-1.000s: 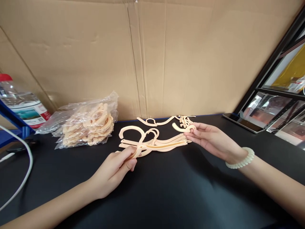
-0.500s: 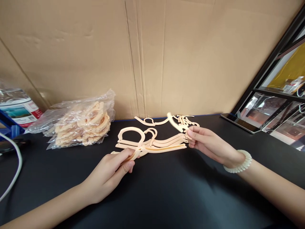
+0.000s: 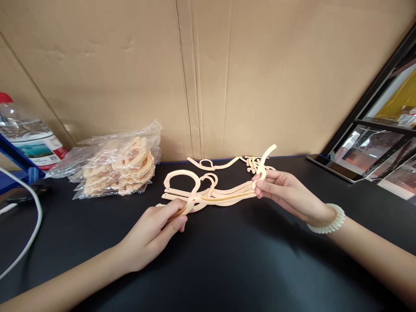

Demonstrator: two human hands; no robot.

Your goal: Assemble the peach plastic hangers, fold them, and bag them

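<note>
My left hand (image 3: 162,232) is closed around one arm of a peach plastic folding hanger (image 3: 224,200), whose large rounded hook stands up just beyond my fingers. The hanger's other arm reaches right to the fingertips of my right hand (image 3: 279,190). Between thumb and fingers, my right hand pinches a small curved peach hook piece (image 3: 267,152) against that arm's end; its tip points up. Whether the two are joined is hidden by the fingers. Behind the held hanger lie more hangers (image 3: 224,190), overlapping on the black table (image 3: 214,264).
A clear plastic bag of peach hanger parts (image 3: 118,167) lies left. Beside it are a large water bottle (image 3: 35,143) and a white cable (image 3: 37,216). Another hanger (image 3: 224,166) and several small hook pieces (image 3: 251,164) lie near the cardboard wall (image 3: 260,78). A tablet (image 3: 334,169) rests right.
The hook piece in my right hand has turned from leaning left to pointing up and right. It has come to the end of the hanger arm. My left hand keeps its grip.
</note>
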